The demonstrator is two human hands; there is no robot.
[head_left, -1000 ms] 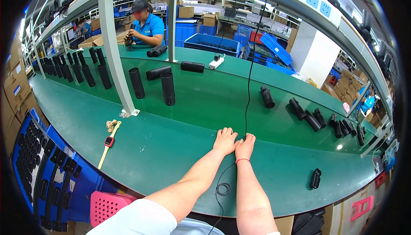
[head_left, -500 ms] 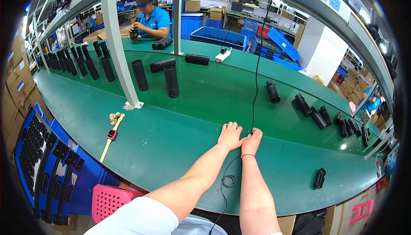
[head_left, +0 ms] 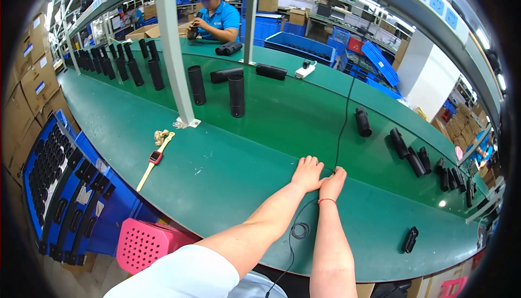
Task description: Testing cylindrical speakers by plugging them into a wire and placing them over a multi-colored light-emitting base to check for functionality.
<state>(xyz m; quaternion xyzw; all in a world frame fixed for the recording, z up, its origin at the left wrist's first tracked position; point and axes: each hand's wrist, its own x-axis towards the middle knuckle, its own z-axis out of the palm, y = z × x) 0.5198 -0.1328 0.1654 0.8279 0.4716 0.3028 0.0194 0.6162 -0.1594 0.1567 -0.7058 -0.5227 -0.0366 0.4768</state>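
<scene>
My two hands are together over the near part of the green workbench, next to the seam with its darker strip. A black cable hangs down from above into my right hand, whose fingers are closed on it. My left hand presses against it from the left, palm down with fingers curled, its thumb side touching the right hand. What lies under the left fingers is hidden. Below the hands the cable runs on between my wrists to a small loose coil, then drops over the near edge.
Black cylinders stand or lie along the darker strip. A watch with a yellow strap lies left, a small black part right. A metal post rises from the bench. Across it, a co-worker handles something dark. A pink stool stands lower left.
The whole view has swung a little left, so the bench and hands appear farther right. My hands keep the same hold at the cable.
</scene>
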